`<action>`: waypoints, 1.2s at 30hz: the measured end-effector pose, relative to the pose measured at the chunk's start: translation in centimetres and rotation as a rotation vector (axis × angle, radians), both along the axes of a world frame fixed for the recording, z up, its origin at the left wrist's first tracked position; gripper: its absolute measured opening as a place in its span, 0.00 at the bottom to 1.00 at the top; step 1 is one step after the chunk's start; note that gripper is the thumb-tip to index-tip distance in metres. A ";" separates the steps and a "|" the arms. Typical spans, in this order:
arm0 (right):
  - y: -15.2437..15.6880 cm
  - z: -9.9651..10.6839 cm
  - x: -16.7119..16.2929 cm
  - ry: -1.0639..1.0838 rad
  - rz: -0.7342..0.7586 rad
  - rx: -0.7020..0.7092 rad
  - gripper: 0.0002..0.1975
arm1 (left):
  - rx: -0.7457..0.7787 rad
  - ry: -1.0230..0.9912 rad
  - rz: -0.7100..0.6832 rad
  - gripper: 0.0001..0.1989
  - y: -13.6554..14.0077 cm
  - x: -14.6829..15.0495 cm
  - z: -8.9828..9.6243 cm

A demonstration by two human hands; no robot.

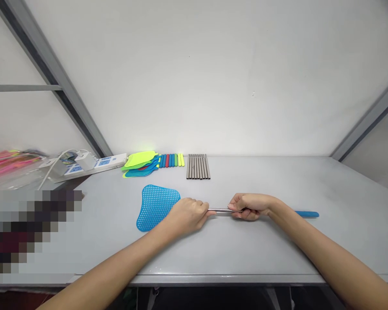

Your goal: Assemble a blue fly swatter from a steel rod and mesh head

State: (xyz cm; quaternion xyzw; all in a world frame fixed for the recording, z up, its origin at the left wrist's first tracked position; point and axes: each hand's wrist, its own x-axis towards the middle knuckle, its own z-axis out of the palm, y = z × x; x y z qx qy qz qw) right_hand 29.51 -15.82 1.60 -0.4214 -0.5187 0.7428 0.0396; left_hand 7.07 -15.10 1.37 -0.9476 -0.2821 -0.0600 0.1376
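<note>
Across the middle of the table lies a fly swatter with a blue mesh head, a thin metal rod and a blue grip. My left hand is closed around it close to the head, hiding where head and rod meet. Further right, my right hand pinches the rod between thumb and fingers. The grip's far end shows beyond my right forearm, which covers part of the swatter.
Near the wall are stacked yellow, green and blue swatter heads, a row of coloured grips and several metal tubes. A white power strip with plugged-in chargers sits at the left. Pink and yellow items lie beyond it.
</note>
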 end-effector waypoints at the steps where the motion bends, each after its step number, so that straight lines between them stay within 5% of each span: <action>1: -0.1 0.1 -0.1 0.000 0.001 -0.002 0.14 | 0.000 0.003 -0.001 0.19 -0.1 0.0 0.0; 25: -0.5 -0.3 -1.2 0.001 0.005 -0.048 0.13 | -0.091 0.001 -0.016 0.19 -0.8 0.5 -0.3; 36: -0.3 0.5 -0.5 -0.032 0.031 0.124 0.15 | -0.149 -0.097 0.000 0.21 -0.5 1.0 0.5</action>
